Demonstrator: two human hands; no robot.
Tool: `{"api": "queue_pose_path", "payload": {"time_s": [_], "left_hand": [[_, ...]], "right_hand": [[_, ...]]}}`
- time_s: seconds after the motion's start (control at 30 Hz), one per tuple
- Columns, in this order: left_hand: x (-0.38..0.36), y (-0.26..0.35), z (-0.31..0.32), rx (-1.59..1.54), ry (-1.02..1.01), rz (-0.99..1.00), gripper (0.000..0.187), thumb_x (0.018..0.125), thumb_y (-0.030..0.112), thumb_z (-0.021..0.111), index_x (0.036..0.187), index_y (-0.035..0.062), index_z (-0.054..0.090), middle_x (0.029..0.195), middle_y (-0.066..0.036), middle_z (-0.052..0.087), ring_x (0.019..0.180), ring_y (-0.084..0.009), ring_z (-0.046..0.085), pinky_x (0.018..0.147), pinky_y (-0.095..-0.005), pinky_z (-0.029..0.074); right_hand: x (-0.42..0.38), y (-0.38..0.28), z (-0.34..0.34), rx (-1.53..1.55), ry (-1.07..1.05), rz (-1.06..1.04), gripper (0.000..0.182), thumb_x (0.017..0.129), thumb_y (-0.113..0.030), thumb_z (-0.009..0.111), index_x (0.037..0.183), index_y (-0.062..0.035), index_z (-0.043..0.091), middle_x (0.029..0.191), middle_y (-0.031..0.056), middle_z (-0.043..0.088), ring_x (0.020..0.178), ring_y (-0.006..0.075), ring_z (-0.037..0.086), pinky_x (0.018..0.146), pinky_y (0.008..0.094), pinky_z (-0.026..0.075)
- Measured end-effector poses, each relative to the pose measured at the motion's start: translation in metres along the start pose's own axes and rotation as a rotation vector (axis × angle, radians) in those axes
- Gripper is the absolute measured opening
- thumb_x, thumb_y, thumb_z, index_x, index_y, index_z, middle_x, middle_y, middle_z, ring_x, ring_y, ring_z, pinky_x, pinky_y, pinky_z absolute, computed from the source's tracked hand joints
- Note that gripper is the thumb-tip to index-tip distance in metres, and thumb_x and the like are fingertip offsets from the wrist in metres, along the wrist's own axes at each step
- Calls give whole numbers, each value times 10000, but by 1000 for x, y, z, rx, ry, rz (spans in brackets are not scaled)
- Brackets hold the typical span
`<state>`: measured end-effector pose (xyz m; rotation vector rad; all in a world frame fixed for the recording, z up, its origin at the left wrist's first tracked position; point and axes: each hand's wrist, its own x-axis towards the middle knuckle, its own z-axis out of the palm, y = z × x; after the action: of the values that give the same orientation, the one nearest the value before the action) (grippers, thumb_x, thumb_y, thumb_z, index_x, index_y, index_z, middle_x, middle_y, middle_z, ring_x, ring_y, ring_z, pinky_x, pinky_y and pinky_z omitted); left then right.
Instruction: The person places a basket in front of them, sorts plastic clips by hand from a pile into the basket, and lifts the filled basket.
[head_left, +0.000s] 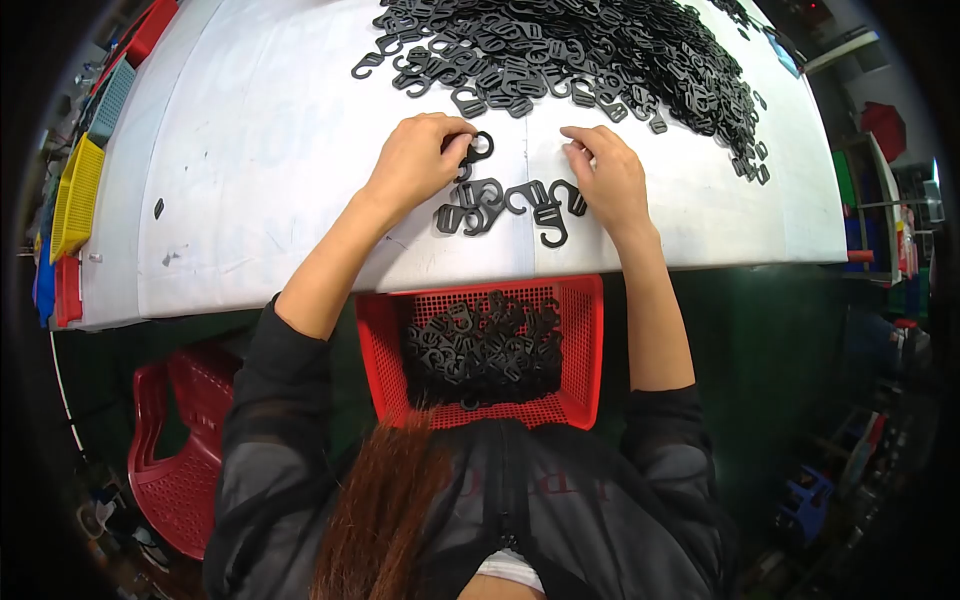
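Observation:
My left hand (418,160) pinches a black plastic hook (484,146) between thumb and fingertips, just over the white tabletop. My right hand (612,182) is at the right with its thumb and index finger slightly apart, and nothing shows between them. Close below its thumb lies a black hook (570,198). Between and below the hands, several more black hooks (478,203) are scattered in a loose group, some overlapping. Beyond both hands a large heap of the same black hooks (600,50) spreads over the far side of the table.
A red plastic basket (592,350), partly filled with black hooks (480,345), sits below the front edge of the white table (260,200). Yellow (78,195) and blue-grey baskets (110,100) line the left edge. A dark red chair (185,470) stands lower left.

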<state>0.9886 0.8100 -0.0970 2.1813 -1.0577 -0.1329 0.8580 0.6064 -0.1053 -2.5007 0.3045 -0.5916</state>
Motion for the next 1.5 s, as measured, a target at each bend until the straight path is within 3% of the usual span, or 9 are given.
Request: {"api": "queue_pose_path", "payload": {"time_s": [0.3,0.67,0.87,0.9,1.03,1.17,1.27,1.3,1.5], "left_hand": [[-24,-8,-2,21,234,85,209,837,75,611,1032,61,686,1054,-94,629,981,-263,567,845,-349,479],[-34,-13,12,16,257,242,209,853,92,595,1042,45,672,1081,-107,629,1046,-284,551,914,-375,436],[-43,-15,18,2,149,278,302,905,125,554,1195,53,598,1241,-132,572,1218,-291,478,1031,-391,369],[-44,-15,22,9,135,313,332,916,130,543,1238,56,574,1277,-136,554,1253,-290,458,1054,-393,352],[-61,1,31,105,19,328,411,939,138,510,1342,72,473,1350,-153,489,1304,-289,412,1087,-397,324],[-100,37,12,-167,-126,244,332,922,104,533,1249,52,553,1242,-172,567,1176,-302,533,994,-388,424],[-82,40,-11,-354,-105,68,235,880,47,566,1099,45,649,1022,-159,665,956,-321,641,864,-356,505],[-64,32,-13,-199,-46,121,270,859,35,573,1120,52,641,1055,-154,659,988,-319,631,873,-353,501],[67,-30,17,458,281,445,365,815,55,584,1180,47,603,1240,-95,582,1188,-249,510,1022,-376,376]], "right_hand": [[-28,-77,6,38,-226,-246,349,634,-294,819,869,-89,660,879,77,558,859,260,554,733,379,428],[-63,-84,12,77,-262,-124,323,673,-227,795,865,-68,590,868,55,534,865,253,529,736,380,395],[-62,-81,-8,36,-155,-337,397,682,-227,795,997,-62,618,1086,102,552,1059,295,507,899,423,393],[-63,-68,-6,14,-161,-209,522,759,-305,745,1175,-43,573,1265,172,498,1213,354,437,1028,454,331],[-69,-30,12,-219,-161,-171,685,883,-451,583,1362,5,402,1410,240,385,1341,404,315,1105,490,243],[-98,-63,-11,-28,-288,-188,599,869,-392,623,1307,-8,480,1340,204,480,1276,353,429,1063,443,332],[-84,-74,-38,296,-423,85,278,867,-219,647,1081,-42,650,1033,148,661,971,290,639,836,364,500],[-68,-68,-33,255,-269,0,190,857,-153,643,1010,-43,665,940,131,678,869,289,659,780,358,511],[68,-3,20,-206,42,-345,398,771,-19,592,1164,-79,594,1209,66,579,1087,264,541,879,372,469]]}}
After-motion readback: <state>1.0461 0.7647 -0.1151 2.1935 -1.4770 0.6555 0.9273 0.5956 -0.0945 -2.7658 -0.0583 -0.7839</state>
